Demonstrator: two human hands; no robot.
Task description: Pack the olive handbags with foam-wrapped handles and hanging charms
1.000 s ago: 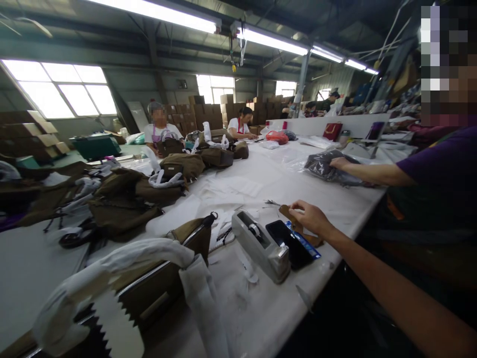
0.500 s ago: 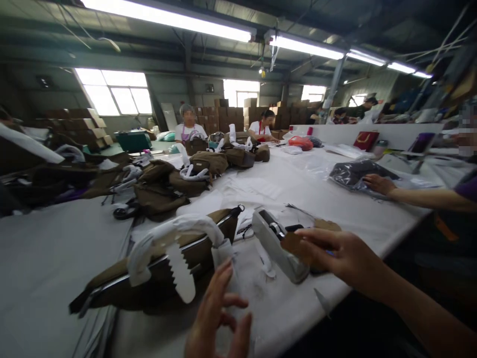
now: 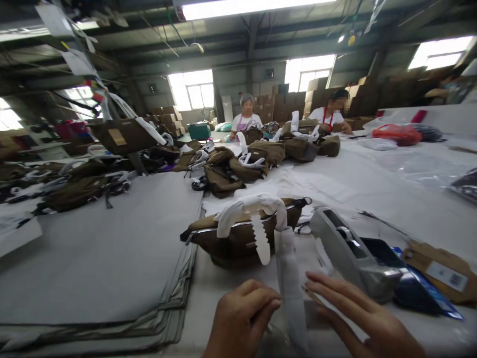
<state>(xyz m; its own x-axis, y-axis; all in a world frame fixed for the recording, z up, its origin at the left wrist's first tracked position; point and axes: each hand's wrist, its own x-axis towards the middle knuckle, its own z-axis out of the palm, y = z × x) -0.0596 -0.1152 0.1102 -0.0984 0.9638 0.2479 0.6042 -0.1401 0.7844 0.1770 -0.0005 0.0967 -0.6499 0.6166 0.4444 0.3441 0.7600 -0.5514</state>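
A brown zippered handbag (image 3: 231, 248) stands before me, its handle (image 3: 257, 201) wrapped in white. A white notched strip (image 3: 260, 238) hangs from the handle. From the handle's right end a strap in pale translucent wrapping (image 3: 292, 288) runs down toward me. My left hand (image 3: 242, 315) is just left of that wrapped strap, thumb and fingertips pinched together; what they hold, if anything, is hidden. On the strap's other side, my right hand (image 3: 361, 318) holds a thin brown card tag (image 3: 312, 295) seen edge-on between its fingers and thumb.
To the right are a grey tape dispenser (image 3: 354, 253), a dark flat object (image 3: 413, 283) and brown card tags (image 3: 443, 271). Stacked grey sheets (image 3: 122, 258) lie left. More brown bags (image 3: 257, 156) fill the back, where two people (image 3: 246, 119) sit.
The view has swung left. My right hand has come from beside the tape dispenser to the wrapped strap with the tag. My left hand's spread fingers have closed into a pinch.
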